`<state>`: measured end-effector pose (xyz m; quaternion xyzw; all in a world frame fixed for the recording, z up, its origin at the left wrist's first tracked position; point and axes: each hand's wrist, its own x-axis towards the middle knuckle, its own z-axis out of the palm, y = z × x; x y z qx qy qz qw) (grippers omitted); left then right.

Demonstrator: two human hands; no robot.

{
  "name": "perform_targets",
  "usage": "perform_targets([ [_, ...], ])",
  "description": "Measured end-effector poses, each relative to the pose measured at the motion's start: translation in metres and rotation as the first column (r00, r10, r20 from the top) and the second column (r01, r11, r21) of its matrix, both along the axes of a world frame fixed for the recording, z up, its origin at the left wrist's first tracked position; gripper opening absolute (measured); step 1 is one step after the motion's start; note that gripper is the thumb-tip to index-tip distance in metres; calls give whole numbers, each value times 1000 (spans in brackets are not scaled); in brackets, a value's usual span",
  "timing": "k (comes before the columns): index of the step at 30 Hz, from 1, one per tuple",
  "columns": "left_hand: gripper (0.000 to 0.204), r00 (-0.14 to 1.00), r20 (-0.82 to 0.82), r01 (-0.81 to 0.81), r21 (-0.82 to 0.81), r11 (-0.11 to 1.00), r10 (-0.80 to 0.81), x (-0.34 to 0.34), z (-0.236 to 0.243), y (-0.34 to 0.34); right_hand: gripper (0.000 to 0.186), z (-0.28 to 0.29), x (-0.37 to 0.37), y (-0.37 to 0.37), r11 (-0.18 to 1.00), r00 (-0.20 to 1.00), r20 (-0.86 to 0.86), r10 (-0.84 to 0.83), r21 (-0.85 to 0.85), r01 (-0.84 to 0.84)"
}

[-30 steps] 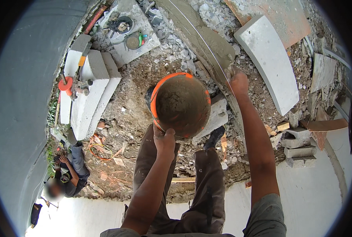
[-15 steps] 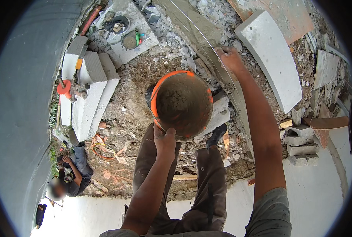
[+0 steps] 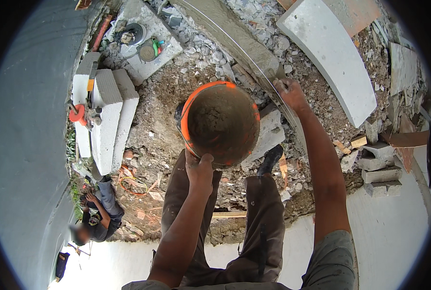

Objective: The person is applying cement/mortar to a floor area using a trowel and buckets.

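Observation:
My left hand [image 3: 199,170] is closed on the near rim of an orange bucket [image 3: 186,123], which is held tilted so its inside shows. Wet grey mortar [image 3: 218,118] lies at the bottom and smears the walls. With the arm stretched forward, my right hand [image 3: 292,94] is at a taut white string [image 3: 234,42], its fingers curled. Whether they pinch the string or something small cannot be made out. Below the string runs a smoothed band of grey mortar [image 3: 220,29], ending close to that hand.
White blocks [image 3: 108,113] stand at left with a hammer and a red-handled tool on them. A long pale slab [image 3: 331,58] lies at right, near stacked grey blocks [image 3: 380,164]. Another person [image 3: 99,208] crouches at lower left. Rubble covers the ground.
My right hand has come nearer along the string, down and slightly right, uncovering more of the mortar band. My left hand keeps its hold on the bucket. The view has shifted slightly.

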<state>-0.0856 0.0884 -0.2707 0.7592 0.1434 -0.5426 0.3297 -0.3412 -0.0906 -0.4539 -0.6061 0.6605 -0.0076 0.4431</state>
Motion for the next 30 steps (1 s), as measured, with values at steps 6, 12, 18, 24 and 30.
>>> perform_targets([
  [6, 67, 998, -67, -2, 73, 997, 7, -14, 5, -9, 22, 78, -92, 41, 1000, 994, -110, -23, -22, 21],
  [12, 59, 984, 77, 157, 15, 987, -158, -15, -17, 19, 15, 287, -55, 66, 969, 941, 245, -236, 136, 207],
  [18, 65, 754, 395, 535, 93, 839, -525, -12, 0, 18, 23, 212, 36, 118, 769, 702, -365, 612, 65, -636],
  [24, 75, 461, 622, 799, 20, 601, -633, -22, 10, 20, 27, 152, 79, 126, 724, 646, -400, 650, 69, -686],
  [30, 69, 391, 619, 799, 139, 585, -681, -9, 22, 31, 26, 176, 85, 114, 769, 694, -379, 613, 83, -634],
])
